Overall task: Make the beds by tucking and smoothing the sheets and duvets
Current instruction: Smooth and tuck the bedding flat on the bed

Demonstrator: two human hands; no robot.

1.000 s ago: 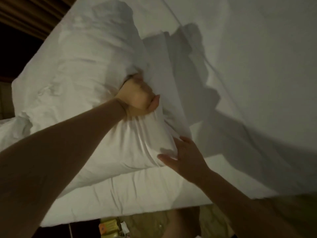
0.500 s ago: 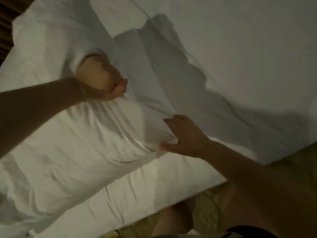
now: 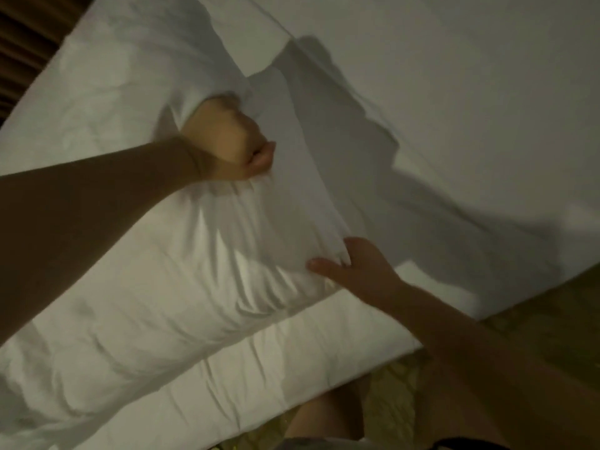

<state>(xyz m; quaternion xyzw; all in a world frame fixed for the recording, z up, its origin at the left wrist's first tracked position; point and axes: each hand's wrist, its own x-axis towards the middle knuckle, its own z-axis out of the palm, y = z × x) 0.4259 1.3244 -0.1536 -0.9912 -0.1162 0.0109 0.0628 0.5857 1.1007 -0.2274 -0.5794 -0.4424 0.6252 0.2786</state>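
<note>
White duvet (image 3: 146,271) lies bunched across the left and centre of the frame. Left hand (image 3: 227,141) is fisted round a gather of it, arm extended. Right hand (image 3: 360,271) pinches its corner, thumb out. Flat sheet (image 3: 454,76) upper right, its edge meeting the carpet (image 3: 535,313) lower right.

Dim, warm light from the left; soft motion blur, dark arm shadows cast rightward across bedding (image 3: 422,76).

The right hand (image 3: 360,274), flat against the duvet (image 3: 162,287) edge a second ago, gripped its fold; the left hand (image 3: 227,141) pulled its bunch toward 10 o'clock.
</note>
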